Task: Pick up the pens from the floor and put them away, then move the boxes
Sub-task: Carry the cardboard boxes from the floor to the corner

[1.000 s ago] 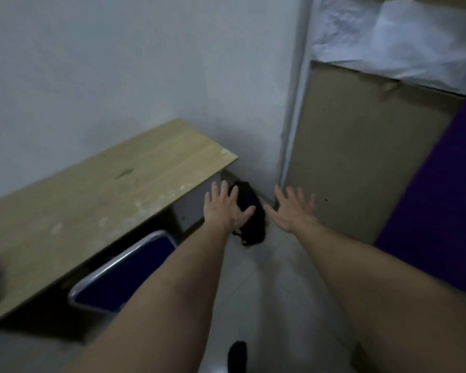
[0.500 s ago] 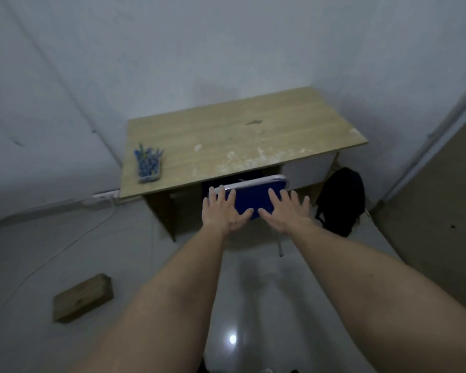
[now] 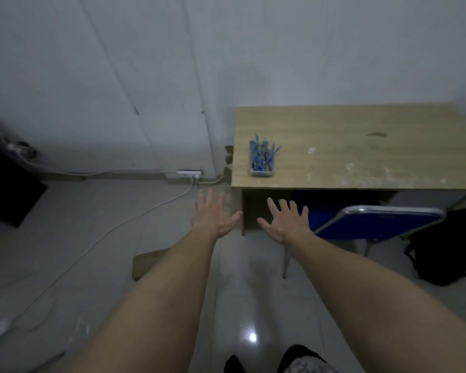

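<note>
Bare and empty, both hands are reaching out in front of the person, palms down, fingers straight and spread, grasping nothing. The left hand [image 3: 213, 215] is hovering over the pale tiled floor [image 3: 65, 238], just beside the near left corner of a wooden desk [image 3: 361, 146]; the right hand [image 3: 284, 220] is hanging in front of the dark gap under the desk's front edge, close to the left one but not touching it. Just to the right of the right hand a blue chair [image 3: 379, 222] with a metal frame is sitting tucked partly under the desk. Up on the desk, near its left front corner, blue pens [image 3: 261, 154] are standing bunched in a small clear container [image 3: 261, 172]; whether any pens are lying on the floor I cannot tell. Below the left forearm a flat brown cardboard box [image 3: 145, 263] is lying on the floor, partly hidden by the arm. Farther left, a white cable [image 3: 119, 227] is trailing across the tiles from a power strip [image 3: 189, 174] sitting at the foot of the white wall [image 3: 145, 63]. A black bag [image 3: 447, 246] is slumping on the floor at the far right, beyond the chair. A dark object at the left edge is too dim to make out.
</note>
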